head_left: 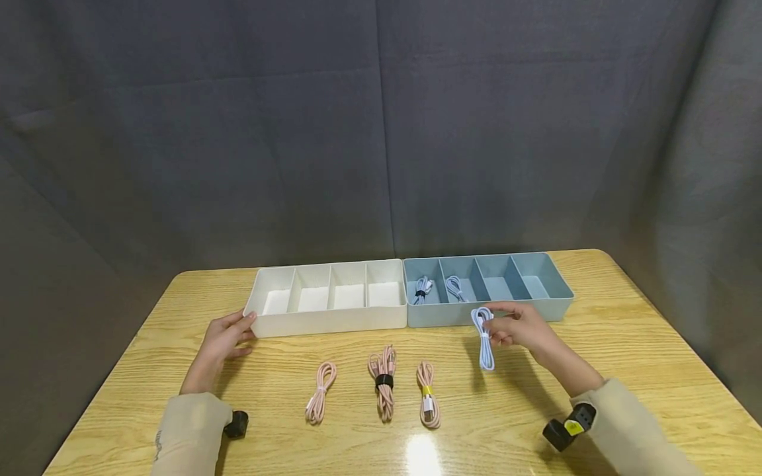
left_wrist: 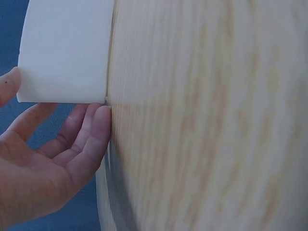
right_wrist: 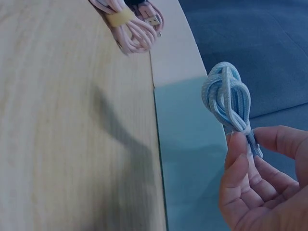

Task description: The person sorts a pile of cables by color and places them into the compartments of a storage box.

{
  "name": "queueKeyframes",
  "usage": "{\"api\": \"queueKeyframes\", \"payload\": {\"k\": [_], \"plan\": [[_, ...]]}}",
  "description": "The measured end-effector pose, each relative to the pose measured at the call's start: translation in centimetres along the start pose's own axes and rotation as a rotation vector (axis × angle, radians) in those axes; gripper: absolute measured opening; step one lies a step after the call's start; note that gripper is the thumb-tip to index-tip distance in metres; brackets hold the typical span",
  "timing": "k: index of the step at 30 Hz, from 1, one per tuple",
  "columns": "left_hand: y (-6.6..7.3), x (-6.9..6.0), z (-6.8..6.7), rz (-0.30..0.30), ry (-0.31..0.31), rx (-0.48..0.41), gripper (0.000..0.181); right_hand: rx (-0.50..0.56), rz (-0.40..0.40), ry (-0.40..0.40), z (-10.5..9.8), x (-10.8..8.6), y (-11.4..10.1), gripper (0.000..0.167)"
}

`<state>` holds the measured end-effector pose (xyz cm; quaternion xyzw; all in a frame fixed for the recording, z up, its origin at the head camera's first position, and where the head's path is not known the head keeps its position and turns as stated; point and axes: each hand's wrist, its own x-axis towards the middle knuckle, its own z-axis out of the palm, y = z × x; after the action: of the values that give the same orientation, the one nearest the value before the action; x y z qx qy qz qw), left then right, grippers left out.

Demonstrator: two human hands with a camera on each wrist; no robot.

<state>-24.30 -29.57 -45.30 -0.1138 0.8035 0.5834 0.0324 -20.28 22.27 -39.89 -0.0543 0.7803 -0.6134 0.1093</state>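
Note:
A bundled light-blue cable [head_left: 485, 340] [right_wrist: 231, 98] hangs from my right hand [head_left: 518, 327] [right_wrist: 269, 187], pinched between thumb and fingers above the table, just in front of the blue box [head_left: 494, 313]. That four-compartment box holds one blue cable [head_left: 423, 291] with a black tie in its leftmost compartment and another [head_left: 455, 288] in the second. My left hand [head_left: 225, 340] [left_wrist: 57, 159] touches the left end of the white box [head_left: 333, 322] [left_wrist: 67, 53], its fingers loosely bent against the end and the thumb at the rim. The white box's four compartments hold nothing.
Three bundled pink cables lie on the wooden table in front of the boxes: one at the left [head_left: 321, 393], one with a black strap [head_left: 383, 382], one with a yellow tie [head_left: 428, 396] [right_wrist: 130, 24]. The boxes stand end to end near a dark curtain [head_left: 357, 132].

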Motion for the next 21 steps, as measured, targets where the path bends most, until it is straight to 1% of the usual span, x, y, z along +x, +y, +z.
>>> {"api": "queueKeyframes", "payload": {"k": [2,4,7,10,12,14,16,21], "plan": [[-0.6,0.5,0.0,0.001,0.01,0.006,0.08,-0.008,0.002,0.006,-0.3,0.3,-0.2,0.044],[-0.7,0.6,-0.1,0.0,0.011,0.004,0.083,-0.011,0.004,0.019,-0.5,0.6,-0.4,0.044],[0.3,-0.3,0.0,-0.014,-0.001,-0.009,0.083,-0.018,-0.005,0.031,-0.8,1.0,-0.8,0.044],[1.6,-1.3,0.1,-0.011,-0.014,0.0,0.079,-0.009,-0.006,0.034,-1.2,1.3,-1.2,0.046],[2.1,-1.8,0.1,-0.013,-0.022,0.001,0.077,-0.003,-0.004,0.035,-1.6,1.5,-1.5,0.048],[2.4,-2.0,0.2,-0.001,-0.026,0.018,0.076,0.01,0.008,0.041,-1.9,1.6,-1.8,0.049],[2.5,-2.1,0.2,-0.015,-0.016,0.011,0.074,0.019,0.02,0.053,-2.3,1.8,-2.0,0.05],[2.8,-2.4,0.3,-0.018,-0.008,0.036,0.068,0.014,0.036,0.084,-3.1,2.4,-2.2,0.051]]}}
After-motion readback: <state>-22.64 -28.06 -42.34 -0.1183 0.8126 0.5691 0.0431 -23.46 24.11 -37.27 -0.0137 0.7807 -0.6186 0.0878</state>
